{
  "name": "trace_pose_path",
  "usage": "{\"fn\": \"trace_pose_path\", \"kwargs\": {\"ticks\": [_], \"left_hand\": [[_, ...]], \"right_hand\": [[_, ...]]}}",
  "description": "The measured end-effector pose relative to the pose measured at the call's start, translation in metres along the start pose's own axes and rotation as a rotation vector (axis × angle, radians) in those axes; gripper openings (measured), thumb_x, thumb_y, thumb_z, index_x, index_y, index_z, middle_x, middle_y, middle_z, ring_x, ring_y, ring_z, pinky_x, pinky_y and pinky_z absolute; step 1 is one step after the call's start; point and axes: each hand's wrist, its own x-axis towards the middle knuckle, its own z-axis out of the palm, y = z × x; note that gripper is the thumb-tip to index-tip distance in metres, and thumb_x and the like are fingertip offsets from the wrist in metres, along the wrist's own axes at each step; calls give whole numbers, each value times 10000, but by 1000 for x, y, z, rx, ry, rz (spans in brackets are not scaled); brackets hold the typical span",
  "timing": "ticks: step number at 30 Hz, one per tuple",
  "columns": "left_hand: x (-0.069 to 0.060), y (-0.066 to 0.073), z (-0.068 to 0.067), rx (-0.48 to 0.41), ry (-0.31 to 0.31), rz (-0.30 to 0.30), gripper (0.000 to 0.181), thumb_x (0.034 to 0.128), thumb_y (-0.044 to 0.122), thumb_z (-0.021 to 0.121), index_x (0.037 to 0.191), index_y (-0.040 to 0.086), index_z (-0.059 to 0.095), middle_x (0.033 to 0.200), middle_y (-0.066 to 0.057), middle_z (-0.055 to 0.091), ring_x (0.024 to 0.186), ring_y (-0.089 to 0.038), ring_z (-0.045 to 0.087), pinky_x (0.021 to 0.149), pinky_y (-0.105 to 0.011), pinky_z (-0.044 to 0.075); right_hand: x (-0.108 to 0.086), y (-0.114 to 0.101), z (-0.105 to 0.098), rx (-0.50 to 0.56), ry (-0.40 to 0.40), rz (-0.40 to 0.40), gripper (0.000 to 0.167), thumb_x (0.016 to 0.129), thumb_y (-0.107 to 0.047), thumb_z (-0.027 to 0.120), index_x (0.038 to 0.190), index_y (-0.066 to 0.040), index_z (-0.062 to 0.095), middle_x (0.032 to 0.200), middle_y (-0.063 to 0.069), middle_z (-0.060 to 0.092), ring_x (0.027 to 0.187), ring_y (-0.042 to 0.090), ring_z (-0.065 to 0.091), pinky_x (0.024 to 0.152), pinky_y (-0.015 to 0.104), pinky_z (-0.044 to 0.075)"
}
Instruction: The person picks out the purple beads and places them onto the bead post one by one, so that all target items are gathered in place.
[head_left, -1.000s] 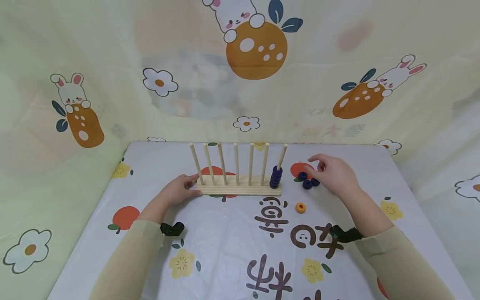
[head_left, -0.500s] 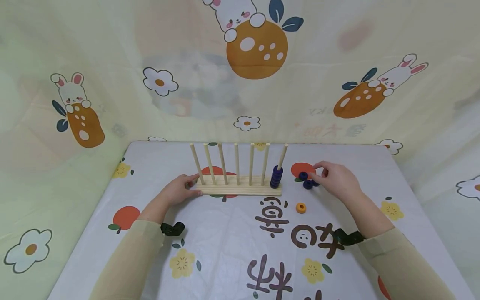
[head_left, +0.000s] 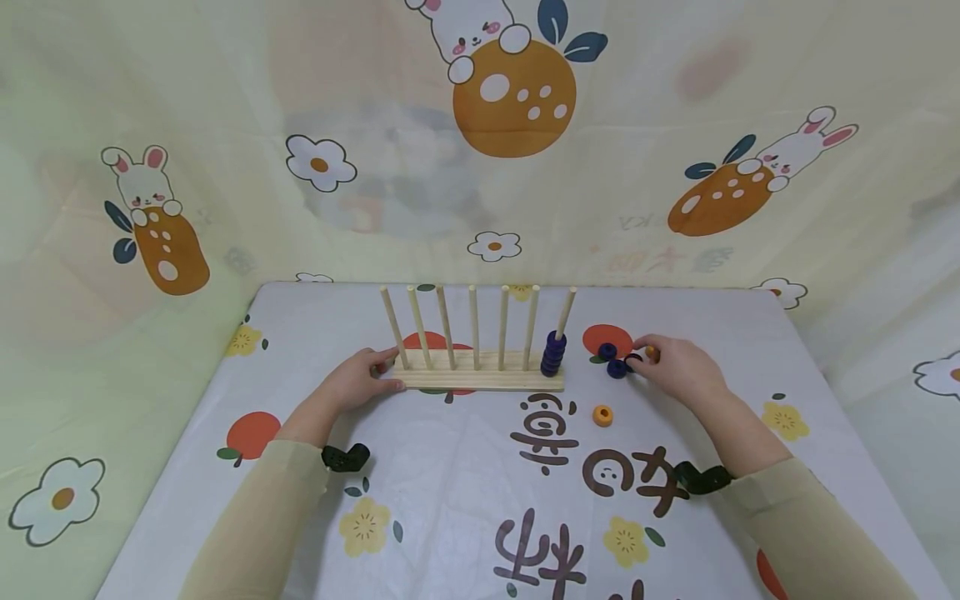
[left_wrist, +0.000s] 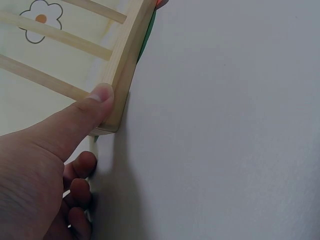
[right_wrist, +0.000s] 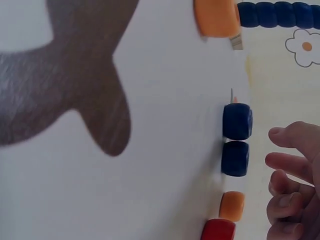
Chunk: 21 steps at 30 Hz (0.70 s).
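My left hand (head_left: pixel 363 379) grips the left end of a wooden bead rack (head_left: pixel 476 381); its thumb (left_wrist: pixel 100 95) presses on the base in the left wrist view. Several upright pegs stand along the rack, and the rightmost carries a stack of dark blue beads (head_left: pixel 552 353). My right hand (head_left: pixel 684 368) is right of the rack, with loosely bent fingers beside loose blue beads (head_left: pixel 617 369). Thumb and index finger stand apart, with nothing seen between them in the right wrist view. An orange bead (head_left: pixel 652 354) shows by the right fingers, and a red bead (right_wrist: pixel 219 230) lies beyond.
Another orange bead (head_left: pixel 602 416) lies in front of the rack's right end. A printed cloth (head_left: pixel 442 483) covers the table, and a patterned curtain (head_left: pixel 375 225) rises behind it. Dark wrist cameras (head_left: pixel 702 477) are worn near both sleeves.
My right hand has shifted slightly to the right and toward me, revealing an orange bead by its fingers. The left hand and the rack have stayed put.
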Motion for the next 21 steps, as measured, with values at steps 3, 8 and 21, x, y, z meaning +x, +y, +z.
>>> {"fn": "trace_pose_path", "kwargs": {"ticks": [3,8,21], "left_hand": [[1,0,0,0,-2,-3,785,852,407,777,1523,235,408,1085,-87,514,1004,-254,472,882,-425,428],[2,-1,0,-1,-6,-4,788,853,417,772,1526,237,403,1101,-92,518,1008,-261,474,892,-441,433],[1,-2,1,-13,-5,-11,782,847,411,779,1521,256,415,1117,-86,527,1017,-259,476,910,-446,434]], "right_hand": [[2,3,2,-2,-17,3,438,938,-361,652,1253,-56,633,888,93,618,778,261,537,651,382,414],[5,5,5,-15,-34,12,451,930,-338,659,1257,-29,628,950,134,636,825,287,556,685,422,440],[11,8,11,-33,-46,29,441,923,-299,659,1235,10,625,1060,210,639,947,362,583,795,526,458]]}}
